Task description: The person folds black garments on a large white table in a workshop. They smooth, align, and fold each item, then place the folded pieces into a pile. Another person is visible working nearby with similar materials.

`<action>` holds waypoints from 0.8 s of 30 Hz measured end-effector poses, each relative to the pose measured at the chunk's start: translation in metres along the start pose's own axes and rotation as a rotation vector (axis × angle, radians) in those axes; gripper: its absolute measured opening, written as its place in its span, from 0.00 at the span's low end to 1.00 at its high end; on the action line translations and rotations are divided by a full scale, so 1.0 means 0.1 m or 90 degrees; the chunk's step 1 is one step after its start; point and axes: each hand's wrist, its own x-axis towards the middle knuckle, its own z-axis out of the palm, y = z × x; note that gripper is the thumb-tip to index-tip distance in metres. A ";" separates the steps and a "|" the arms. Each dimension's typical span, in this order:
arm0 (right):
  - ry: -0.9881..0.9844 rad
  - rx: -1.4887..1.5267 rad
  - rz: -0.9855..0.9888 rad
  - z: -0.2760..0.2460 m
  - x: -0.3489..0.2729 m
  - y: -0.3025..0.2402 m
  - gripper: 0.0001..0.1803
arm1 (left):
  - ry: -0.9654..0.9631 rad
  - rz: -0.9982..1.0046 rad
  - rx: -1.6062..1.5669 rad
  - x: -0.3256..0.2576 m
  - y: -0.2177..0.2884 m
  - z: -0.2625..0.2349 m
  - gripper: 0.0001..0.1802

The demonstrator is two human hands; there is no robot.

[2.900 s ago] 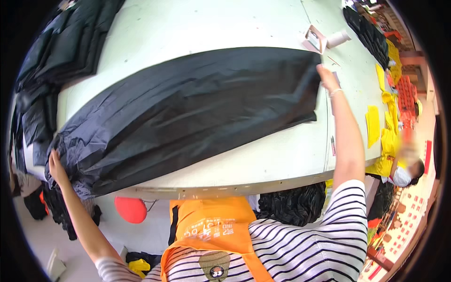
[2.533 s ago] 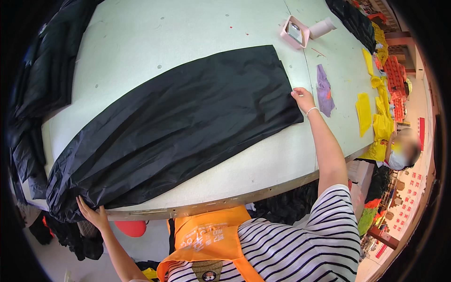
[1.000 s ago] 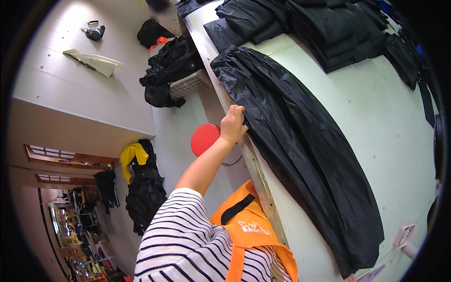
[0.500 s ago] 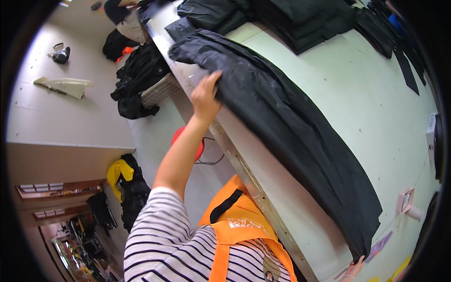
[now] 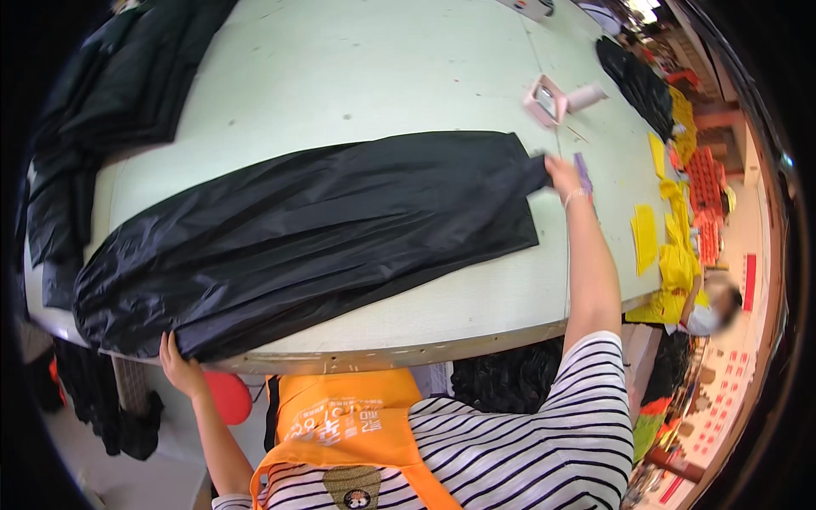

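We hold a long black glossy fabric sheet (image 5: 314, 229) flat on the pale green table (image 5: 357, 76): left hand (image 5: 180, 367) clasps its near-left edge, right hand (image 5: 563, 174) pinches its far-right corner. Uneven pull risks wrinkling or sliding off.

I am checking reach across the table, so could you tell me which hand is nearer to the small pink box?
Right. The right hand lies just below the small pink box; the left hand grips the black fabric's far end.

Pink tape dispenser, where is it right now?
Head view: the pink tape dispenser sits upper right on the pale table, just beyond the right hand and the black fabric's right end.
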 end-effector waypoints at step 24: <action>-0.307 0.322 0.305 0.48 -1.43 1.11 0.28 | 0.086 -0.058 0.041 0.96 0.43 -0.59 0.36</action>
